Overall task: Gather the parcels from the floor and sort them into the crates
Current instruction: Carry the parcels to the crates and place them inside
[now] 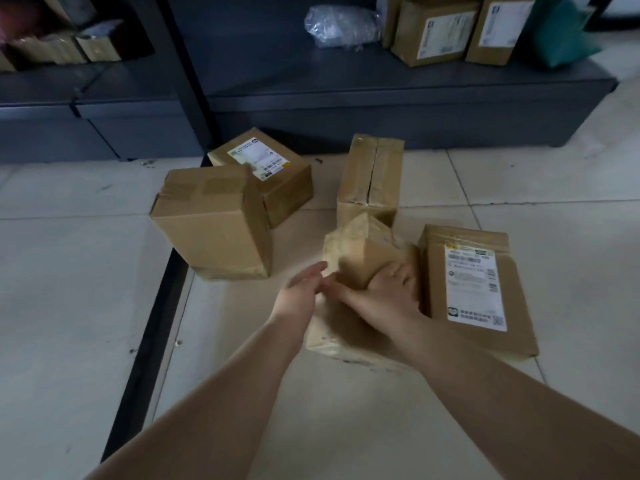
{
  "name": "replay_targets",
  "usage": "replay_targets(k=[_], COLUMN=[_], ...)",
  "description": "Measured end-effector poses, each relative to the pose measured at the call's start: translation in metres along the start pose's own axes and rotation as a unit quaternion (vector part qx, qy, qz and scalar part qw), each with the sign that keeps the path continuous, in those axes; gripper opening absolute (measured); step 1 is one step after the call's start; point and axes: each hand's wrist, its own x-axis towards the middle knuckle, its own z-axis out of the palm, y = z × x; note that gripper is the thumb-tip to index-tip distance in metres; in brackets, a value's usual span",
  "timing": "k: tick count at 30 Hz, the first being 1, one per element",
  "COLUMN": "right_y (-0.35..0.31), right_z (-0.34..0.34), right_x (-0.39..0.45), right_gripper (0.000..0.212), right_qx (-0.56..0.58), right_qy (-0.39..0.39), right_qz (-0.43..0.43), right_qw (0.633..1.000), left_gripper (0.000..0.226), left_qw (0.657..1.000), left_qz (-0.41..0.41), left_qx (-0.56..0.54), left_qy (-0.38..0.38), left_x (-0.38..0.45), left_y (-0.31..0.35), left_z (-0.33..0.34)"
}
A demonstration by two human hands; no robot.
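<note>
Several brown cardboard parcels lie on the tiled floor. A small taped parcel [360, 251] rests tilted on top of a flatter parcel [341, 336] in the middle. My right hand [384, 292] grips the small parcel from the near right side. My left hand [301, 289] is at its left edge, fingers apart and just touching it. A flat labelled parcel [474, 289] lies to the right. A tall parcel [372, 178] stands behind. A large plain box [211, 220] and a labelled box [263, 171] sit to the left. No crate is in view.
A dark low shelf [381, 84] runs along the back, holding labelled boxes [436, 29], a clear plastic bag [341, 26] and a green bag [561, 32]. A black strip [149, 341] crosses the floor on the left.
</note>
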Motion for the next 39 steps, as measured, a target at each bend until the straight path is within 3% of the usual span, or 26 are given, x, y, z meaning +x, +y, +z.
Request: replay_targets(k=[4,7,9,13,16,18,20,21,22,24,26,31,34,39], right_y=[0.017,0.041,0.053,0.050,0.043,0.041,0.040,0.040,0.038,0.037,0.039,0.048,0.049,0.046], right_z=[-0.021,-0.029,-0.025,-0.020,-0.022,-0.018,-0.011,-0.011,-0.012,-0.017,-0.019,-0.011,-0.009,-0.006], right_x=[0.014,0.019,0.016,0.017,0.017,0.014,0.014,0.014,0.014,0.016,0.019,0.012,0.014,0.016], right_gripper=[0.118,0.079,0.058,0.061,0.062,0.083,0.109,0.110,0.100,0.061,0.037,0.034,0.029,0.047], right_qx=[0.120,0.261,0.349,0.325,0.408,0.361,0.299,0.299,0.304,0.298,0.211,0.103,0.105,0.133], right_qy=[0.008,-0.006,-0.033,-0.004,-0.088,-0.163,-0.169,-0.164,-0.162,-0.136,-0.063,-0.033,-0.019,-0.029], right_qz=[0.010,0.018,0.013,-0.052,-0.015,0.012,0.025,0.026,0.022,0.008,-0.001,-0.035,-0.033,-0.022], right_qw=[0.993,0.965,0.937,0.944,0.909,0.918,0.939,0.940,0.939,0.945,0.975,0.994,0.994,0.990], left_gripper=[0.033,0.039,0.021,0.019,0.024,0.026,0.022,0.021,0.021,0.025,0.032,0.045,0.044,0.044], left_qw=[0.999,0.996,0.994,0.998,0.990,0.990,0.990,0.988,0.987,0.988,0.985,0.987,0.989,0.993], left_qz=[0.023,-0.047,-0.092,0.002,0.091,0.106,0.112,0.120,0.124,0.121,0.095,-0.056,-0.075,-0.075], left_qx=[0.032,0.066,0.054,0.033,0.032,0.037,0.079,0.093,0.097,0.079,0.108,0.136,0.121,0.092], left_qy=[0.000,0.028,0.019,0.059,0.103,0.080,0.034,0.026,0.032,0.055,0.091,0.060,0.043,0.022], left_x=[0.007,0.007,0.006,0.005,-0.002,-0.005,-0.006,-0.003,-0.001,0.003,0.005,0.009,0.008,0.007], left_y=[-0.001,-0.002,-0.004,-0.002,-0.004,-0.007,-0.007,-0.007,-0.007,-0.009,-0.014,-0.023,-0.022,-0.020], left_z=[0.015,0.014,0.013,0.004,-0.004,-0.004,-0.001,-0.002,-0.002,-0.005,-0.010,-0.019,-0.014,-0.009])
